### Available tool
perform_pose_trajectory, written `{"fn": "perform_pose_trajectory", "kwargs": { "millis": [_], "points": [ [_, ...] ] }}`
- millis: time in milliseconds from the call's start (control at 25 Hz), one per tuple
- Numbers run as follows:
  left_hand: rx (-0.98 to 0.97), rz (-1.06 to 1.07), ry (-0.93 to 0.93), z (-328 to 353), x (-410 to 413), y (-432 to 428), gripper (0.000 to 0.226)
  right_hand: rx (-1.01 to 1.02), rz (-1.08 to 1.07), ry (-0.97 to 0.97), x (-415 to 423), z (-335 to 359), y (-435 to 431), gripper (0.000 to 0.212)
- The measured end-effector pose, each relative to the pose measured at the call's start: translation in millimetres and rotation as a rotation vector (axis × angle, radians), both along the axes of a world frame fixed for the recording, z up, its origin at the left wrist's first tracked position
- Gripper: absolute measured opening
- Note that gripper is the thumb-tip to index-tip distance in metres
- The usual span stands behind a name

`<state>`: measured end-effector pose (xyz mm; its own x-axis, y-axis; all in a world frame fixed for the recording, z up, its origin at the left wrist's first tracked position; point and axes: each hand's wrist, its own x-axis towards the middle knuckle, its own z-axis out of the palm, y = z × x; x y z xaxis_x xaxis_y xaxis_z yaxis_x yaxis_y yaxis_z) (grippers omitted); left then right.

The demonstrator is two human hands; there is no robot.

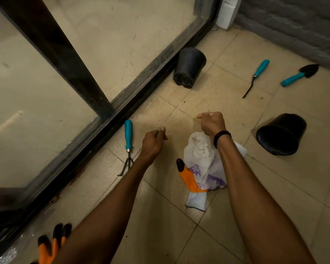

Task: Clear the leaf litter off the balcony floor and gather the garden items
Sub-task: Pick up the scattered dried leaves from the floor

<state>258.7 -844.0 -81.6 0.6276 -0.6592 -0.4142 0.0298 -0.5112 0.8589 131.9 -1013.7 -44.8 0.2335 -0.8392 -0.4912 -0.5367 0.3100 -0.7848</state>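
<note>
White plastic bag (204,164), contents hidden, sat on the tiles (160,216) — our right hand (211,123) gripped its neck. Our left hand (153,141), apart beside it, curled fingers to thumb; holding anything, we couldn't tell.

Hand rake (128,141) left of bag (202,161), bag on glove (193,189), near pot (281,134) right of bag, far pot (190,67), weeder (255,77), trowel (301,75) behind.

One view only: head cam, wide-angle, pitched steeply down and forward over the tiled floor (160,216), close range. Forearms (107,206) enter from the bottom edge. Door track (122,103) runs diagonally bottom-left to top-right; grey wall (293,25) fills the top-right corner.
</note>
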Motion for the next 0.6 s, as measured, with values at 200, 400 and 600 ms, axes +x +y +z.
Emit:
{"fn": "perform_pose_trajectory", "kwargs": {
  "millis": [200, 400, 600],
  "points": [
    [0.038, -0.111, -0.080, -5.3, -19.5, -34.3, 0.046, -0.109, 0.236, 0.500, -42.8, -5.6, -17.3, 0.043],
    [0.045, -0.238, -0.064, -7.2, -38.1, -58.2, 0.053, 0.040, 0.535, 0.641, -67.8, -2.2, -5.9, 0.028],
    [0.075, -0.347, -0.086, -16.7, -53.1, -64.1, 0.052, 0.034, 0.493, 0.681, -77.6, 1.3, -8.7, 0.022]
  ]
}}
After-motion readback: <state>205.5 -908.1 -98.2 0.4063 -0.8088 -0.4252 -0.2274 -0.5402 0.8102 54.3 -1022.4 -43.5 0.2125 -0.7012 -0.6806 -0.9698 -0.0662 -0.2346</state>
